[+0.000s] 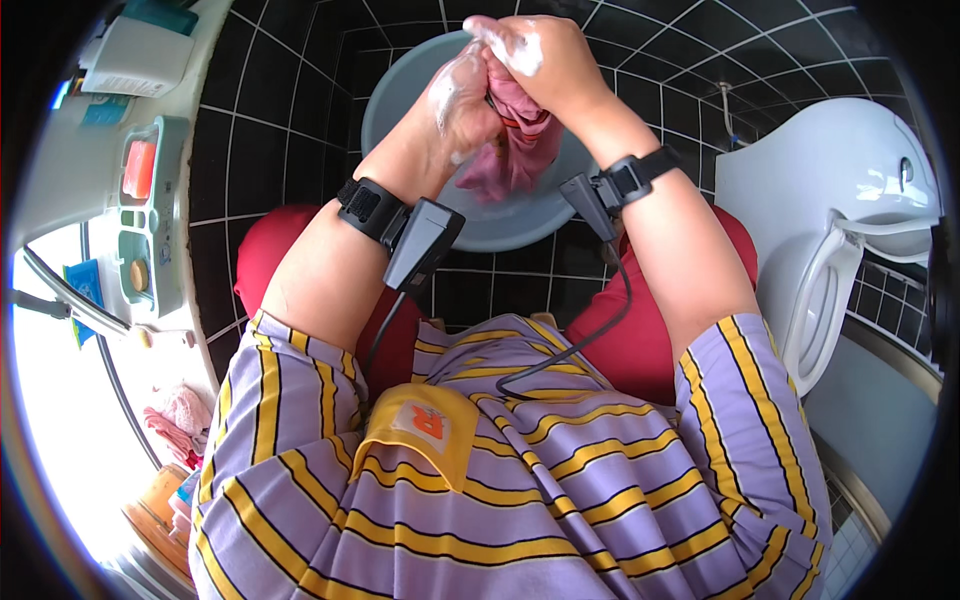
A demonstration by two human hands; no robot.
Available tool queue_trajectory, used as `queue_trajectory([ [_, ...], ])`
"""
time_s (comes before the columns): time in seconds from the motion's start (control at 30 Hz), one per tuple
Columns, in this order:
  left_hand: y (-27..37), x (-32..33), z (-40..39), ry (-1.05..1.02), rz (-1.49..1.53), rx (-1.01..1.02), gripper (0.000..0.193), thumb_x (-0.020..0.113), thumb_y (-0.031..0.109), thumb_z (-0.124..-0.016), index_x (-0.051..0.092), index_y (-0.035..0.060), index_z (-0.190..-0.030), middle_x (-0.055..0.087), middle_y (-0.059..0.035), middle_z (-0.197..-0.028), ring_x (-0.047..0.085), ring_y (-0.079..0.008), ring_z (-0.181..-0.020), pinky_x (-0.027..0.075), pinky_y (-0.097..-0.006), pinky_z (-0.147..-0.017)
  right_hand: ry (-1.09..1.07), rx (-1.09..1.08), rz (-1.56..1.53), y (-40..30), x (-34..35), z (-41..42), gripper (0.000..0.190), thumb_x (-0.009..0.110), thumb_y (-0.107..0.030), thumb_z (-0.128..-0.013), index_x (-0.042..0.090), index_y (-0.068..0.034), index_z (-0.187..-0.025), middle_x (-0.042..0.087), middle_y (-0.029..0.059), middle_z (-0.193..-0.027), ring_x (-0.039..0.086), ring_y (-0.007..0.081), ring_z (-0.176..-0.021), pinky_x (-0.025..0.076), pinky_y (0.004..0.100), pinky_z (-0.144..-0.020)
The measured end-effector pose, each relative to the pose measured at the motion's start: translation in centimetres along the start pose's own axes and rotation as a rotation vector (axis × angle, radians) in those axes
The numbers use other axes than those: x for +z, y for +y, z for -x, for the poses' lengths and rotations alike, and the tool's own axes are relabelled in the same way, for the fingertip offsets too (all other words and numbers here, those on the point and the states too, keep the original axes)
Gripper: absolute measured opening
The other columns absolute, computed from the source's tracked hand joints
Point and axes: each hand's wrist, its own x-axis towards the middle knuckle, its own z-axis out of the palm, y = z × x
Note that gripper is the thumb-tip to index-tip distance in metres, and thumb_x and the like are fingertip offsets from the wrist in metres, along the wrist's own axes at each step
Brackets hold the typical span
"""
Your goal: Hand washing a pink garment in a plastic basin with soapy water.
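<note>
Both my hands grip a wet pink cloth (517, 142) at the top of the head view, above a grey-blue plastic basin (480, 236). My left hand (461, 97) closes on the cloth from the left side, with white suds on its back. My right hand (544, 60) holds the cloth's upper end from the right, its thumb side covered in lather. The cloth hangs down, gathered, with an orange-red stripe across it, and its lower end is over the basin. The fingertips are partly hidden.
A white toilet (832, 165) stands at the right. Along the left ledge lies a pale green soap tray (174, 225) holding pink soap (139, 169) and a tan bar (139, 275). A white container (139, 56) is above it. Dark tiles (247, 150) surround the basin.
</note>
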Motion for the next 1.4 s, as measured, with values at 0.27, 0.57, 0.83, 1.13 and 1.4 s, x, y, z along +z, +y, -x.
queue_trajectory([
  [0.27, 4.4, -0.1, 2.3, 0.041, -1.293, 0.419, 0.040, 0.063, 0.045, -0.096, 0.058, 0.0052, -0.092, 0.060, 0.0021, -0.082, 0.052, -0.0053, -0.069, 0.047, -0.0221, -0.068, -0.527, -0.048, 0.118, 0.3, -5.3, -0.1, 0.035, 0.072, -0.042, -0.083, 0.074, -0.007, -0.088, 0.066, 0.0099, -0.081, 0.063, 0.0272, -0.069, 0.051, 0.0351, -0.066],
  [0.57, 5.4, -3.6, 4.0, -0.206, -1.581, 0.383, 0.058, 0.089, 0.031, -0.073, 0.066, 0.0050, -0.119, 0.069, -0.0027, -0.087, 0.064, -0.0121, -0.085, 0.053, -0.0264, -0.071, 0.160, 0.219, -0.995, 1.5, -8.4, -1.7, 0.022, 0.062, -0.029, -0.099, 0.060, -0.009, -0.106, 0.062, 0.0023, -0.082, 0.064, 0.0141, -0.073, 0.055, 0.0290, -0.064],
  [0.83, 8.1, -2.6, 5.7, -0.006, -0.947, 0.302, 0.046, 0.071, 0.039, -0.091, 0.066, 0.0024, -0.119, 0.069, -0.0043, -0.104, 0.064, -0.0121, -0.093, 0.052, -0.0261, -0.084, -0.251, 0.200, -0.427, 2.1, -12.3, -0.3, 0.042, 0.076, -0.023, -0.087, 0.064, -0.008, -0.124, 0.066, 0.0041, -0.117, 0.060, 0.0110, -0.109, 0.047, 0.0256, -0.095],
  [1.13, 8.0, -0.5, 6.2, -0.121, -0.155, 0.220, 0.058, 0.052, 0.048, -0.100, 0.055, -0.0019, -0.129, 0.062, -0.0178, -0.129, 0.057, -0.0308, -0.121, 0.045, -0.0461, -0.105, -0.373, 0.118, -0.378, 1.6, -9.9, 0.3, 0.046, 0.078, -0.030, -0.083, 0.066, -0.001, -0.116, 0.062, 0.0083, -0.128, 0.059, 0.0186, -0.114, 0.043, 0.0314, -0.102],
  [1.4, 2.9, 1.9, 3.8, -0.258, 0.031, 0.080, 0.056, 0.053, 0.043, -0.100, 0.051, -0.0028, -0.132, 0.057, -0.0200, -0.133, 0.055, -0.0321, -0.125, 0.042, -0.0484, -0.110, 0.389, 0.518, -1.500, 5.3, -1.5, -2.2, 0.025, 0.063, -0.036, -0.097, 0.058, -0.012, -0.092, 0.065, 0.0108, -0.082, 0.067, 0.0233, -0.079, 0.056, 0.0385, -0.077],
])
